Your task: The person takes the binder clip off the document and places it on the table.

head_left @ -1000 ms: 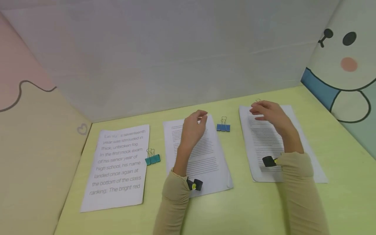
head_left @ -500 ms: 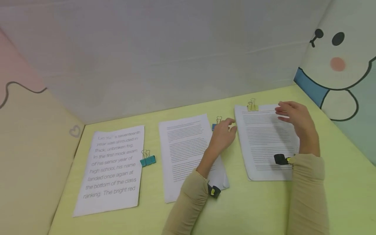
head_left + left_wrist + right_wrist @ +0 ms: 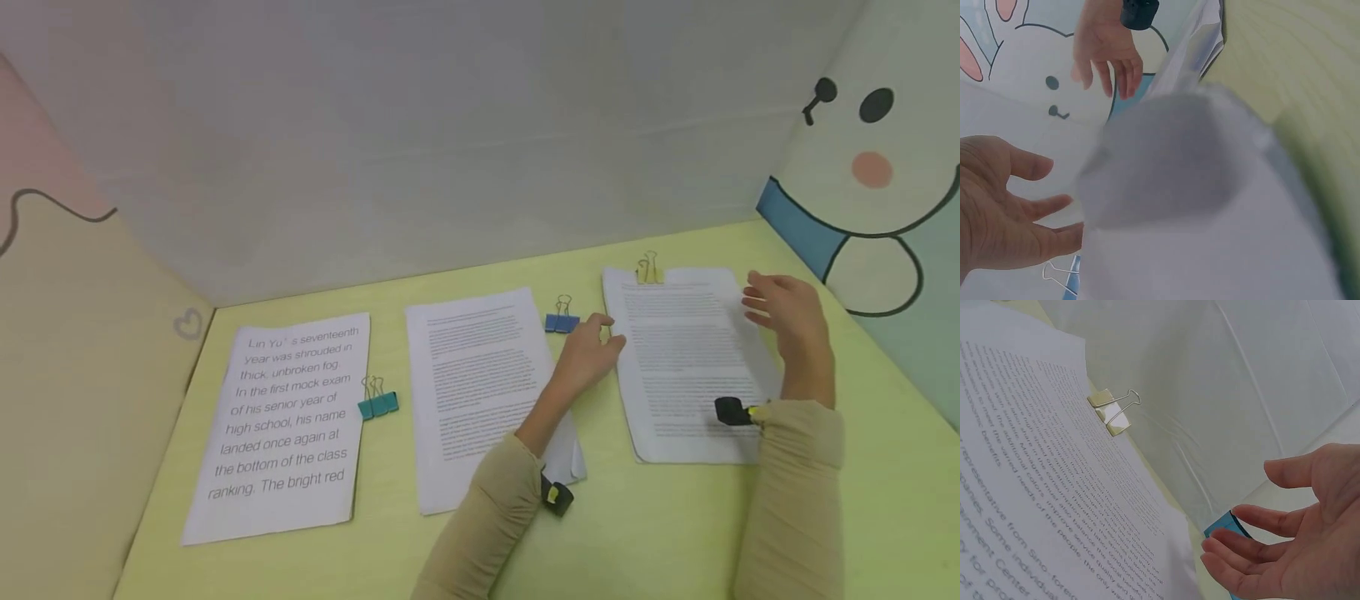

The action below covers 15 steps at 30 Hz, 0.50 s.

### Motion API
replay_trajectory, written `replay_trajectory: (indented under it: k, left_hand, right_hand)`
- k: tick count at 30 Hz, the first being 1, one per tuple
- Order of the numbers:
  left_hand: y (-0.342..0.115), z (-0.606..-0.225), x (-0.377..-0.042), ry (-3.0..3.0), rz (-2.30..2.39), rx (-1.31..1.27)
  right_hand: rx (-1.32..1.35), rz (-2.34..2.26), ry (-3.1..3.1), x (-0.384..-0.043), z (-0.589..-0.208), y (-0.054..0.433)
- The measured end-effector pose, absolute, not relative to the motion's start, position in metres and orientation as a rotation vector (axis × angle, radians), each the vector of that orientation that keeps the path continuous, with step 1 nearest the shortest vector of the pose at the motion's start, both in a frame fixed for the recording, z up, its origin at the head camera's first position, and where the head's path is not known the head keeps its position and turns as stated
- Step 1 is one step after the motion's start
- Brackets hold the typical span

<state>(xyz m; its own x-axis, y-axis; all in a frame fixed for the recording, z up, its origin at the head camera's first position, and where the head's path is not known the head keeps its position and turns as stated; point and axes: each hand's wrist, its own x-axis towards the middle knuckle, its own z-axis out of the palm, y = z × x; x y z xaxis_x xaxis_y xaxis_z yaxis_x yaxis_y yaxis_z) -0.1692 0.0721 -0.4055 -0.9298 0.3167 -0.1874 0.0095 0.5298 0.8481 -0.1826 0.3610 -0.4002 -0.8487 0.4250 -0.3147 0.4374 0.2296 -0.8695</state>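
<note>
The right-hand stack of printed paper [image 3: 675,367] lies between my two hands. My left hand [image 3: 588,357], thumb and fingers apart, is at that stack's left edge and holds nothing. Just beyond its right edge, my right hand [image 3: 797,321] has loosely bent fingers and nothing in them. A yellow binder clip [image 3: 650,275] is at the stack's top edge, its wire handles pointing away; the right wrist view also shows this yellow clip [image 3: 1110,412]. Close above my left hand stands a blue binder clip [image 3: 562,323].
The middle paper stack [image 3: 480,375] lies partly under my left forearm, its lower right corner curled. Farther left is a large-print stack [image 3: 277,433], with a teal binder clip [image 3: 378,406] at its right edge. A pale wall [image 3: 450,150] rises behind the yellow-green table [image 3: 637,533].
My left hand has moved right, from over the middle stack to the right stack's left edge. My right hand has moved right, off the right stack, uncovering the yellow clip.
</note>
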Motion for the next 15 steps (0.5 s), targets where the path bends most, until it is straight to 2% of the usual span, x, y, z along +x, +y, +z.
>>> replay_trajectory:
  k: [7,15]
  left_hand:
    - [0.076,-0.404,-0.167,2.449,1.324,0.298]
    - [0.078,-0.404,-0.166,2.360,1.391,0.173]
  right_hand:
    - [1.099,-1.659,2.406,-0.204,-0.452,0.400]
    - [1.124,-1.581,2.382,-0.208,-0.464,0.406]
